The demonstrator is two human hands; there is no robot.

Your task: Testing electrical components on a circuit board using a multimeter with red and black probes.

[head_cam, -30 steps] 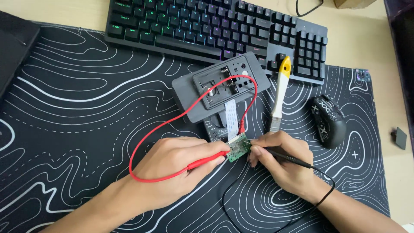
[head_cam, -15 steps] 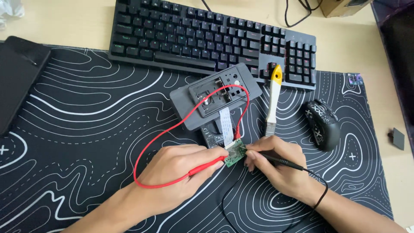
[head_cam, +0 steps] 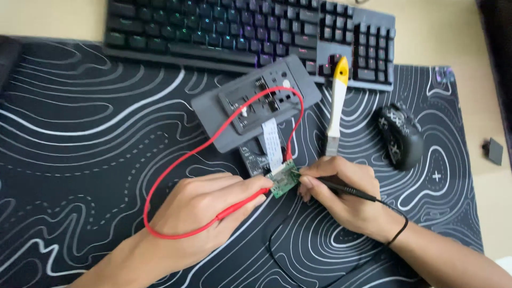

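2 hands meet at the middle of the head view, over a black desk mat (head_cam: 80,160) printed with white wavy lines. Between them lies a small green circuit board (head_cam: 283,179), tilted, its upper edge joined to a white ribbon cable (head_cam: 272,140).

The left hand (head_cam: 205,210) has its fingers curled together, pinching a red probe (head_cam: 242,205) between thumb and fingers, with the tip at the lower left edge of the board. A red wire (head_cam: 176,162) runs from the probe in a wide loop, out past the wrist, up across the mat and over a gray box (head_cam: 256,101) before coming down toward the board.

The right hand (head_cam: 346,194) grips a black probe (head_cam: 341,188) like a pen, fingers pressed together around it, the tip at the right edge of the board. A black wire (head_cam: 277,250) curves across the mat below both hands. A thin black band (head_cam: 397,234) circles the right wrist.

The gray box lies tilted just above the board, and the ribbon cable runs out from under it. To its right lies a brush (head_cam: 337,106) with a yellow and white handle, bristles toward the right hand. A black mouse (head_cam: 401,134) sits farther right, well apart from the hands. A dark keyboard (head_cam: 240,26) spans the top of the view, and 1 small dark block (head_cam: 495,151) rests on the bare desk at the right edge.
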